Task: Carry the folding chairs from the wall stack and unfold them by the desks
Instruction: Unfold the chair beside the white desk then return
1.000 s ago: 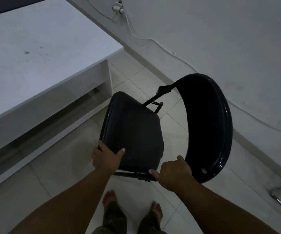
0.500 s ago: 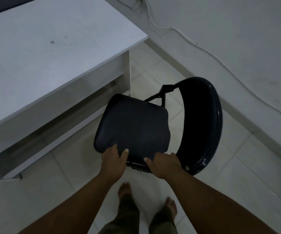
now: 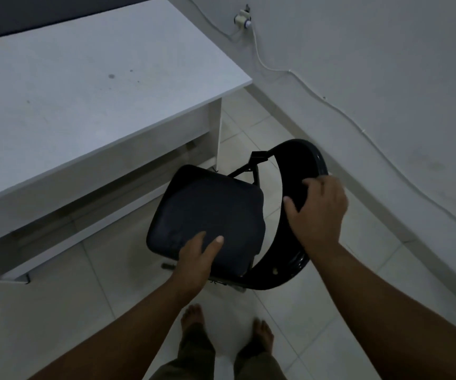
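The seat's (image 3: 207,209) near edge is pressed by the left hand (image 3: 195,260), thumb on top; whether the fingers are curled under cannot be told. The backrest (image 3: 300,157) rim is held in the right hand's (image 3: 318,215) closed grip. The chair (image 3: 257,160) is unfolded on the floor beside the desk (image 3: 84,91) corner, and only settling is judged left. A second ago both hands were held at the seat's near edge.

Desk (image 3: 84,91) blocks left, wall (image 3: 385,64) right; chair (image 3: 207,209) fills floor gap btwn.

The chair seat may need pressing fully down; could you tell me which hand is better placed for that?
Left, probably: the left hand holds the seat at its near edge, while the right hand grips the backrest.
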